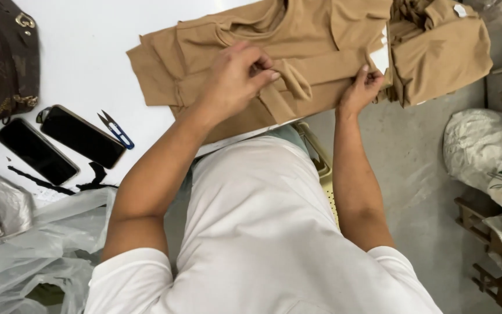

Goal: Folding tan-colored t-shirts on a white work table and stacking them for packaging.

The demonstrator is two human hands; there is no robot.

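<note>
The left hand (236,78) pinches a fold of the tan shirt (321,58); the right hand (361,90) pinches its right edge

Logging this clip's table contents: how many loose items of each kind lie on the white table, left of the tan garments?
Phones: 2, the nearer and the farther, both dark and lying side by side.
Thread snips: 1, blue-handled, right of the phones.
Patterned brown bag: 1, at the far left corner.
Total: 4.
</note>
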